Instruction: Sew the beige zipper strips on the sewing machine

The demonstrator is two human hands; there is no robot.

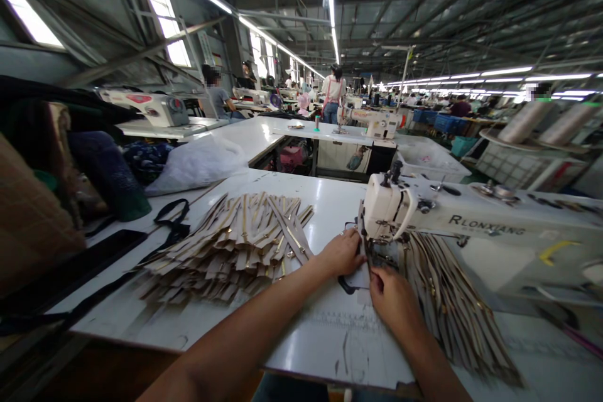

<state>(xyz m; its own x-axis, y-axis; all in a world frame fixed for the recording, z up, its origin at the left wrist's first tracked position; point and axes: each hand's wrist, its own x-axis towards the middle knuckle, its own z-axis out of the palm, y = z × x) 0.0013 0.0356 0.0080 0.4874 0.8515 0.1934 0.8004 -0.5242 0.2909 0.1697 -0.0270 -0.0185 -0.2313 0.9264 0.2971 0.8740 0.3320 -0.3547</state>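
Note:
At the needle of a white sewing machine (389, 210), a narrow beige-brown zipper strip (369, 256) runs front to back. My left hand (346, 253) is closed at the strip's left side, fingertips against it close to the presser foot. Nearer to me, my right hand (393, 292) pinches the strip's front end between thumb and fingers. The machine head partly hides the strip. Left of my hands lies a heap of beige zippers (240, 245) with gold-coloured teeth. More zippers (447, 308) hang together in a bundle under the machine arm, right of my right hand.
A black strap (174, 220) and a dark flat tray-like object (113, 251) lie at the table's left. Behind them is a white plastic bag (202, 163). Another sewing machine (372, 120) stands ahead, near a white bin (431, 160). Thread cones (527, 116) stand right; people work farther back.

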